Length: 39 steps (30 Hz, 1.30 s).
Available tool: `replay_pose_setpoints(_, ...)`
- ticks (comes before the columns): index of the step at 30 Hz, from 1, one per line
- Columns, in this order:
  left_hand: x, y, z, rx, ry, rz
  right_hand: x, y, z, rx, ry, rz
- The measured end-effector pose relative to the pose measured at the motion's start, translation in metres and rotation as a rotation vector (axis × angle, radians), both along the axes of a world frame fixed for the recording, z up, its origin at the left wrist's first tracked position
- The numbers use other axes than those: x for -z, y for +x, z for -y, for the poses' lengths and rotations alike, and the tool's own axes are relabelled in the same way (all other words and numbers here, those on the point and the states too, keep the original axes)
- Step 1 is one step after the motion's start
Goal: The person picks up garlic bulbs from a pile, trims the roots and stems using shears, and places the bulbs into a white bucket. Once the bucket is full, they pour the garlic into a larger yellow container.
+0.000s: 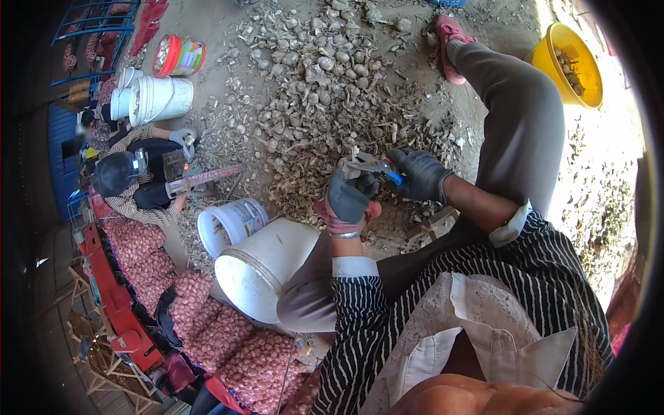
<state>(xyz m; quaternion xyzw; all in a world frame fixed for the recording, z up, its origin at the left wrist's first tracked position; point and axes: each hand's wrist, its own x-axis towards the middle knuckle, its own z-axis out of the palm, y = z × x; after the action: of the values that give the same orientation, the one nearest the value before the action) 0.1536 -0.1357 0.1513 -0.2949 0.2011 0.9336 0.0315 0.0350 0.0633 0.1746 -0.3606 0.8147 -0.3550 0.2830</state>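
While left hand [349, 198] clasps garlic [346, 167], right hand [420, 174] grips shears [371, 164].

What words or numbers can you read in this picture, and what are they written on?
No words or numbers are readable.
Colourful label on the red-rimmed round tub: too blurred to read.
Faint marks on the small white plastic bucket: too small to read.
Blue-handled metal shears in the gloved right hand and pale garlic bulb in the gloved left hand: no writing seen.
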Motion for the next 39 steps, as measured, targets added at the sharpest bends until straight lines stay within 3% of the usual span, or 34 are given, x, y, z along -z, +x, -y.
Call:
replay_pose_setpoints(3, -0.001, 0.019, 0.001, 0.142, -0.030, -0.003, -0.008, 0.003, -0.004, -0.111, -0.018, -0.053)
replay_pose_setpoints(5, 0.000, 0.026, -0.002, 0.114, -0.013, 0.008, -0.018, 0.005, -0.005, -0.129, -0.001, -0.011)
replay_pose_setpoints(7, -0.004, 0.031, -0.005, 0.088, 0.004, 0.016, -0.021, 0.006, -0.003, -0.240, 0.258, 0.078)
replay_pose_setpoints(12, -0.018, 0.054, -0.007, -0.264, -0.240, 0.185, -0.003, 0.025, 0.003, -0.149, 0.159, 0.124)
replay_pose_setpoints(14, -0.043, 0.075, 0.008, -0.432, -0.178, -0.114, 0.018, 0.036, 0.008, -0.125, 0.118, 0.201)
replay_pose_setpoints(16, -0.054, 0.098, 0.030, -0.771, -0.052, -0.652, 0.048, 0.043, 0.011, 0.109, -0.249, 0.528)
replay_pose_setpoints(17, -0.067, 0.109, 0.040, -1.021, -0.105, -0.744, 0.047, 0.040, 0.011, 0.113, -0.244, 0.532)
replay_pose_setpoints(18, -0.089, 0.108, 0.039, -1.032, 0.007, -0.854, 0.039, 0.036, 0.012, 0.240, -0.208, 0.768)
replay_pose_setpoints(19, -0.100, 0.100, 0.041, -1.011, -0.099, -0.833, 0.031, 0.030, 0.012, 0.368, -0.170, 1.001)
replay_pose_setpoints(21, -0.066, 0.090, 0.058, -0.971, -0.251, -0.582, 0.019, 0.019, 0.015, 0.420, -0.210, 1.148)
replay_pose_setpoints(24, -0.015, 0.035, 0.063, -0.666, -0.261, 0.094, 0.010, 0.012, 0.016, 0.499, -0.273, 1.359)
replay_pose_setpoints(26, 0.044, -0.001, 0.071, -0.428, -0.442, 0.270, 0.024, 0.011, 0.015, 0.472, -0.301, 1.440)
replay_pose_setpoints(32, 0.103, -0.160, 0.101, -0.134, -0.786, 0.419, 0.039, 0.005, 0.016, 0.566, -0.255, 1.326)
replay_pose_setpoints(35, 0.151, -0.226, 0.141, -0.148, -0.870, 0.325, 0.044, 0.003, 0.018, 0.547, -0.221, 1.206)
replay_pose_setpoints(37, 0.157, -0.262, 0.155, 0.153, -1.577, 0.554, 0.034, -0.002, 0.018, 0.518, -0.267, 1.281)
replay_pose_setpoints(39, 0.166, -0.286, 0.159, 0.285, -1.628, 0.643, 0.035, 0.003, 0.018, 0.538, -0.226, 1.266)
